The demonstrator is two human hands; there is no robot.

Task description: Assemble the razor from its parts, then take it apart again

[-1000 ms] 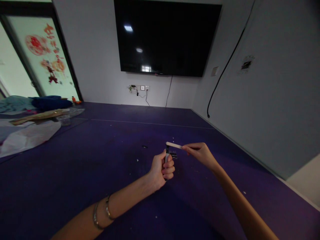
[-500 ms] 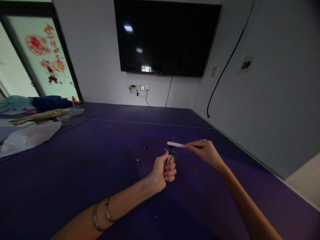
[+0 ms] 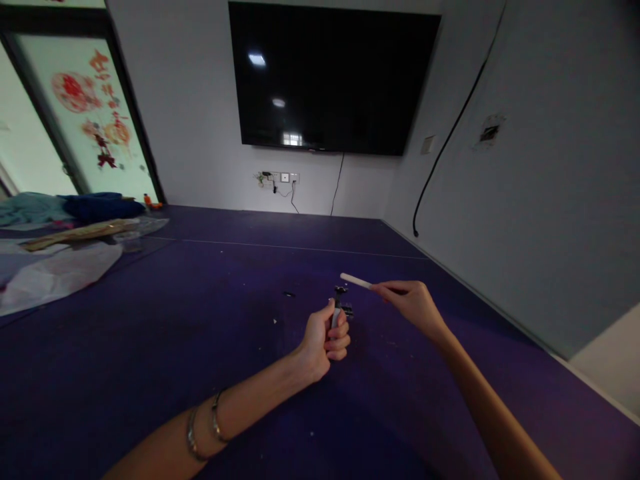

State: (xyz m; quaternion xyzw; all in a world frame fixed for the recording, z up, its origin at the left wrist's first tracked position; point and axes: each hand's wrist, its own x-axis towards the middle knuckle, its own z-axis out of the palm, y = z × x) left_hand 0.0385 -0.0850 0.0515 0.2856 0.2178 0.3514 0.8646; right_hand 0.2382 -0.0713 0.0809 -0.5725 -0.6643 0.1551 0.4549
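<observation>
Pale stick (image 3: 356,281) out front, above the purple expanse (image 3: 200,373), pointing L + away! R hand (image 3: 405,300) has it, grip narrow, thumb + fingers pinching the near end. Over to L hand (image 3: 327,341): grip wrapped tight round a grey-handled tool (image 3: 335,319), approx. upright, dark head (image 3: 341,289) poking out up top. Stick's tip just past that head, w/ a visible gap btwn. Dark bit (image 3: 348,310) nr the L fingers, too small to ID. Black piece (image 3: 289,294) lies farther L.
</observation>
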